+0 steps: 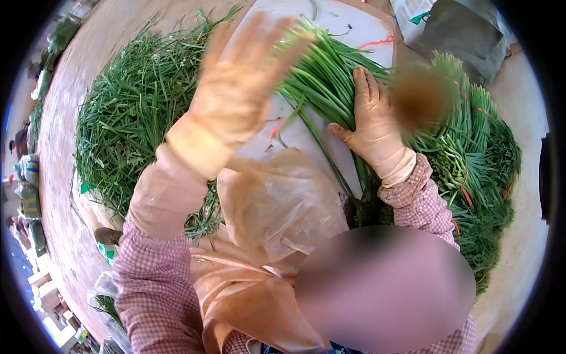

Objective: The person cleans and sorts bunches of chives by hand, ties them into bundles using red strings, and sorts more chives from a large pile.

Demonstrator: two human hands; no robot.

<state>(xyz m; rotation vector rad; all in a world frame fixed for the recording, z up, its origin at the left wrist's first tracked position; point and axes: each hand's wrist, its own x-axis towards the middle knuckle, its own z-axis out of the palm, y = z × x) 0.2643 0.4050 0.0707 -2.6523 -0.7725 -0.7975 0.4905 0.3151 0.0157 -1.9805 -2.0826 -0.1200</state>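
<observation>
Loose long green chives lie across a white board in front of me. My left hand, in a pale glove, is raised over the board's left side, its fingers spread and smeared by motion. It appears to hold nothing. Flat on the chives rests my gloved right hand, its fingers stretched out and the thumb apart. A few stalks run down from there towards my lap. Red ties lie on the board, one near the far right edge and one near the middle.
A large heap of loose green leaves is at the left. Chive bundles with red ties are stacked at the right. A dark grey bag stands at the far right. A plastic apron covers my lap. A blurred oval hides the lower right.
</observation>
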